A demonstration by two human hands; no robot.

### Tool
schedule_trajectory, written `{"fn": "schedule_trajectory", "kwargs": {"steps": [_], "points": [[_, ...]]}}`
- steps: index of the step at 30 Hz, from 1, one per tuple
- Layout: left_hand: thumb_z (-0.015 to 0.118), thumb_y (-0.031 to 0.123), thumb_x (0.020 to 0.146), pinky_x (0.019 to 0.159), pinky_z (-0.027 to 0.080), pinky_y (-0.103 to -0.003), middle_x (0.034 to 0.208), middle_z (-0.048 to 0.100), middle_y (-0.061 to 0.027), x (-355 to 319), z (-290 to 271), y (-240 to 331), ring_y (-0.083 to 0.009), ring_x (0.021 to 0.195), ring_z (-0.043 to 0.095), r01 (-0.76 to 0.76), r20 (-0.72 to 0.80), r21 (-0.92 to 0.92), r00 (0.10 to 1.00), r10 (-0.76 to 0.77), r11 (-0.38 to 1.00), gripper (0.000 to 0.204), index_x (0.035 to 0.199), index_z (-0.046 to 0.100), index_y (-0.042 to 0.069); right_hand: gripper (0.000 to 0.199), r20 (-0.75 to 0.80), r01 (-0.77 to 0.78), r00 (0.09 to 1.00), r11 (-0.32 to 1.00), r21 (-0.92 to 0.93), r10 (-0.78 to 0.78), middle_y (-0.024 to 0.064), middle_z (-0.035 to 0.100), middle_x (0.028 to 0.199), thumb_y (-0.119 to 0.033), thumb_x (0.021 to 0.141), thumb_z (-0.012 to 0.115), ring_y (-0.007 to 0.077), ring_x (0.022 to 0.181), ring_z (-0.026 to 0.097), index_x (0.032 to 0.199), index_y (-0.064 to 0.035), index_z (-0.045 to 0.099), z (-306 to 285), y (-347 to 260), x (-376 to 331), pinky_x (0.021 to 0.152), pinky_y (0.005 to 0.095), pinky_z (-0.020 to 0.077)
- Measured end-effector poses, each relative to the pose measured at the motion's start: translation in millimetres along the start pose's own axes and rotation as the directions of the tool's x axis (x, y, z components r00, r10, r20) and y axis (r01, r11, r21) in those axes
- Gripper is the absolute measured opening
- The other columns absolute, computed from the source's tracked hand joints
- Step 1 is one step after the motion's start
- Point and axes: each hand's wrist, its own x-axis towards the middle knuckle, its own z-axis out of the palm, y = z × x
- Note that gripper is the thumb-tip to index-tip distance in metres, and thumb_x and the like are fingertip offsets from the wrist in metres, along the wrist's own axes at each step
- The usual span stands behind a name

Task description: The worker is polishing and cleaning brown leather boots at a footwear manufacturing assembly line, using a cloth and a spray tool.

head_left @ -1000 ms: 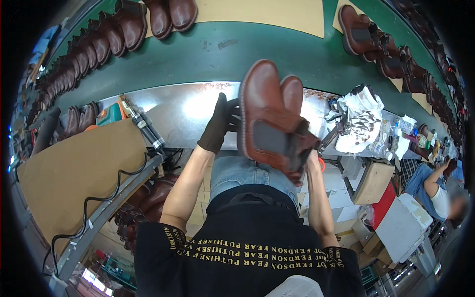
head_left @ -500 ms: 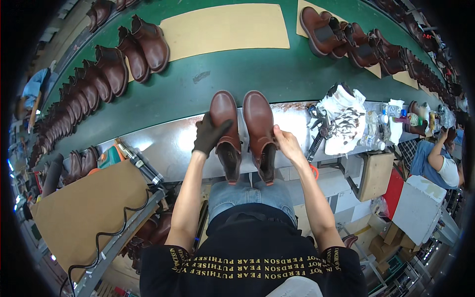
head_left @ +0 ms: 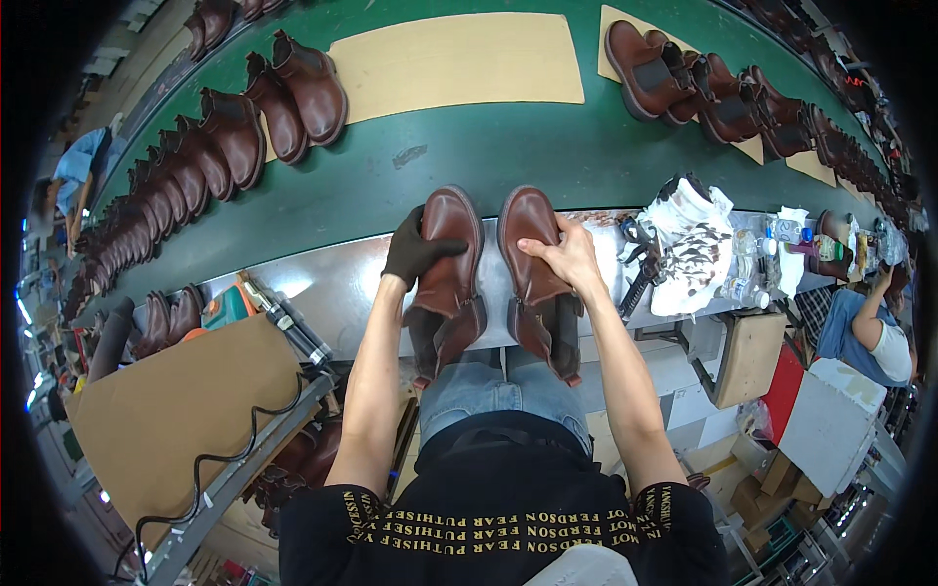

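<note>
A pair of brown leather ankle boots is in my hands at the front edge of the bench, toes pointing away from me. My left hand (head_left: 418,252), in a dark glove, grips the left boot (head_left: 452,283), its thumb lying over the instep. Bare, my right hand (head_left: 571,258) is wrapped round the outer side of the right boot (head_left: 528,220), thumb on its upper. Both boots lean, their shafts turned outward and soles partly toward each other, with a small gap between them. The fingers under the outer sides are partly hidden.
Rows of similar boots (head_left: 233,137) line the green bench (head_left: 469,156) at left and right. Beige card (head_left: 454,63) lies at the back. To the right are a stained white cloth (head_left: 692,249) and plastic bottles (head_left: 745,291). Cardboard (head_left: 186,405) stands low left; a co-worker (head_left: 865,317) sits far right.
The boots have rolled, their shafts swinging outward and the inner sides of the soles coming into view. My right hand has shifted forward from beside the ankle onto the upper.
</note>
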Motion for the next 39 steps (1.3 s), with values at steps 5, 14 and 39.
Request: {"fn": "schedule_trajectory", "kwargs": {"steps": [5,14,39], "points": [[0.082,0.031,0.062,0.077,0.05,-0.035,0.1,0.058,-0.0134,-1.7,23.0,-8.1,-0.0246,0.089,0.06,-0.306,-0.117,0.038,0.944,0.309,0.951,0.075,0.119,0.044,0.0,0.084,-0.208,0.039,0.975,0.978,-0.204,-0.082,0.0271,0.046,0.114,-0.035,0.065,0.077,0.0409,0.105,0.05,0.128,0.0046,0.039,5.1,-18.0,-32.5,0.088,0.0452,0.0438],[0.041,0.023,0.097,0.099,0.04,-0.032,0.125,0.052,-0.0098,59.5,86.6,-143.0,-0.0171,0.113,0.05,-0.042,0.373,-0.589,0.872,0.318,0.807,0.037,0.128,0.046,0.005,0.084,-0.271,0.133,0.957,0.988,0.078,-0.107,0.0199,0.044,0.115,-0.028,0.069,0.077,0.033,0.108,0.047,0.133,0.0033,0.032,13.8,-8.6,-55.5,0.088,0.0445,0.0438],[0.044,0.016,0.096,0.104,0.034,-0.03,0.132,0.046,-0.0087,97.5,75.2,-119.1,-0.0159,0.119,0.044,0.226,0.452,-0.854,0.769,0.452,0.469,0.041,0.135,0.037,0.004,0.038,0.084,0.28,0.94,0.889,0.363,-0.331,0.0115,0.063,0.091,-0.001,0.082,0.063,0.0124,0.079,0.061,0.117,0.0104,0.05,-30.9,-76.1,-144.3,0.072,0.0237,0.0493]]}}
